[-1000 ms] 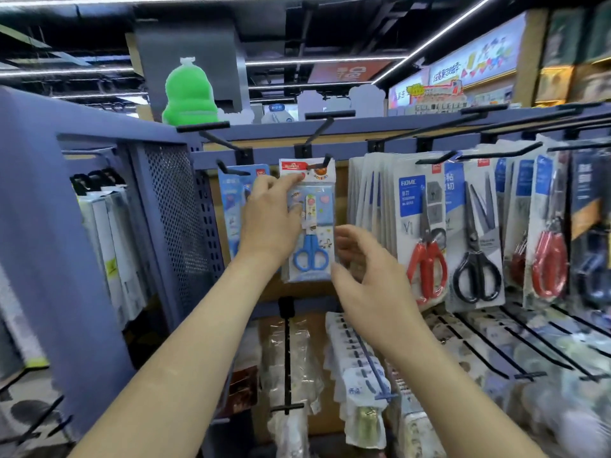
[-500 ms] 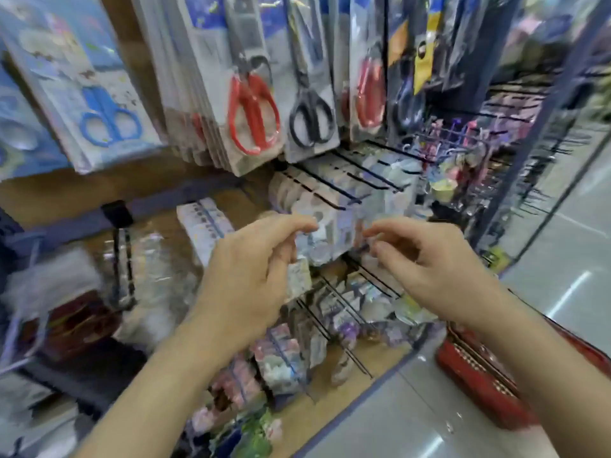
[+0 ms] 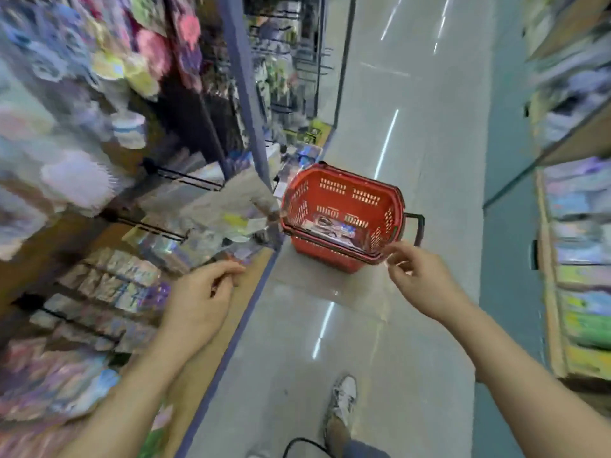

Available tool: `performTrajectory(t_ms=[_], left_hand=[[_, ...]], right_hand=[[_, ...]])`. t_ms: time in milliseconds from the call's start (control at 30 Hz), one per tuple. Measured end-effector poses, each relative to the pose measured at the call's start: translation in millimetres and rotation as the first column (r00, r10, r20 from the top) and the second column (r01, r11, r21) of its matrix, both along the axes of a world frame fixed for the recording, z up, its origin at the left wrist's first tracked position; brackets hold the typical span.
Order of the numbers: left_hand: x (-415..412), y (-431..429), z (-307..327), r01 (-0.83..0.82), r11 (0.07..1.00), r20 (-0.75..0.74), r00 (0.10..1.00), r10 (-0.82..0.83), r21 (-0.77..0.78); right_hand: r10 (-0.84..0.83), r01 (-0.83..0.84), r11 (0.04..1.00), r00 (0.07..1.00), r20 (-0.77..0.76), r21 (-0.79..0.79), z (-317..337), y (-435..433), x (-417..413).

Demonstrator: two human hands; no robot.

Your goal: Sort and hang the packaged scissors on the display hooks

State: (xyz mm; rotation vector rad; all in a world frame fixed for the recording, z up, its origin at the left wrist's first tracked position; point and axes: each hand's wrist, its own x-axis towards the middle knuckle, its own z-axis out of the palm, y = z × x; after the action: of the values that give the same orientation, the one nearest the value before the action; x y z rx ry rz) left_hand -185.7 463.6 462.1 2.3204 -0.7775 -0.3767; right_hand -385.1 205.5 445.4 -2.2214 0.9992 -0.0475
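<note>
A red shopping basket (image 3: 344, 193) stands on the aisle floor, and packaged scissors (image 3: 334, 229) lie flat in its bottom. My right hand (image 3: 420, 276) hovers just in front of the basket's near rim, fingers apart, holding nothing. My left hand (image 3: 201, 299) is lower left, by the edge of the display shelf, with fingers loosely curled and nothing in them. The scissors display hooks are out of view above; the picture is blurred from head motion.
Blurred hooks with small packaged goods (image 3: 109, 285) fill the display on the left. A blue upright post (image 3: 244, 104) stands beside the basket. Another shelf unit (image 3: 575, 259) lines the right side. My shoe (image 3: 344, 398) is on the grey floor below the basket.
My view swung from the scissors hooks down and right to the floor. Both hands left the hung blue scissors pack and dropped toward the red basket.
</note>
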Motion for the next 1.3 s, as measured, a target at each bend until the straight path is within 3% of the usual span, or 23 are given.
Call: performTrajectory(t_ms=[300,567,733,967,1200,1300], left_hand=[[28.8,-170.0,-105.4,0.070,0.993,-0.137,0.989,-0.057,0.091],[115.4,-305.5,-190.0,0.203,0.965,-0.152,0.972,-0.178,0.167],[184.0,-392.3,-292.3,0.329,0.913,-0.195,0.938,-0.286,0.243],[230.8,-463.5,-488.0,0.659,0.602,-0.358,0.751,-0.554,0.451],[235.7,-490.4,-657.9,0.738,0.206,-0.413,0.560,-0.718,0.643],[233.3,-500.3,-700.7,0.717,0.122,-0.452,0.552,-0.700,0.687]], right_hand=[[-0.278,0.300,0.944,0.947,-0.159,0.138,-90.8,-126.4,-19.3],[-0.319,0.347,0.922,0.932,-0.175,0.170,-172.3,-216.7,74.5],[-0.296,0.341,0.925,0.923,-0.246,0.168,-264.6,-272.4,151.1],[0.022,0.128,0.954,0.871,-0.491,0.270,-450.6,-318.1,211.8],[0.207,-0.025,0.955,0.770,-0.603,0.296,-609.8,-328.4,218.7],[0.264,-0.061,0.946,0.713,-0.650,0.318,-651.8,-329.4,216.7]])
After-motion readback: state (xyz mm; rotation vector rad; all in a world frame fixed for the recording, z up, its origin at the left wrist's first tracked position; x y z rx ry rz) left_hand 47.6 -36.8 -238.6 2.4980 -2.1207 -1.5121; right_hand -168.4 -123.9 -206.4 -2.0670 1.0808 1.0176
